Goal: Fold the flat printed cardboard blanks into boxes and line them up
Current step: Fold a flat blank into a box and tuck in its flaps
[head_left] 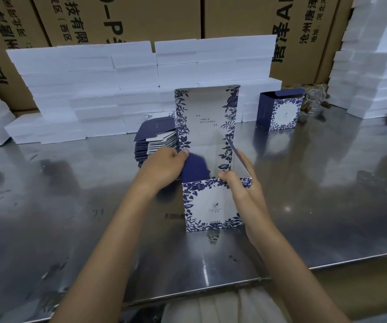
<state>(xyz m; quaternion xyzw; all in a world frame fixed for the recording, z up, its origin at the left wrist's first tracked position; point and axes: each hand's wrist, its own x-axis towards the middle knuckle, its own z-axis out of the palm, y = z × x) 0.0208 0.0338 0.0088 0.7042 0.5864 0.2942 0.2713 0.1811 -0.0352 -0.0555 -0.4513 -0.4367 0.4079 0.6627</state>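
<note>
A blue-and-white floral box [212, 206] stands on the steel table [94, 206] in front of me, its lid raised upright behind it. My left hand [164, 164] pinches the dark blue left side flap at the box's top. My right hand [241, 185] grips the front right corner, thumb inside and fingers along the right wall. A stack of flat blue blanks [155, 143] lies just behind my left hand. One folded box [279, 110] stands at the back right.
White foam blocks [117, 89] are stacked in a wall along the back, with more piled at the far right [374, 66]. Brown cartons [141, 17] rise behind them. A glass jar [313, 99] and brown scraps lie near the finished box.
</note>
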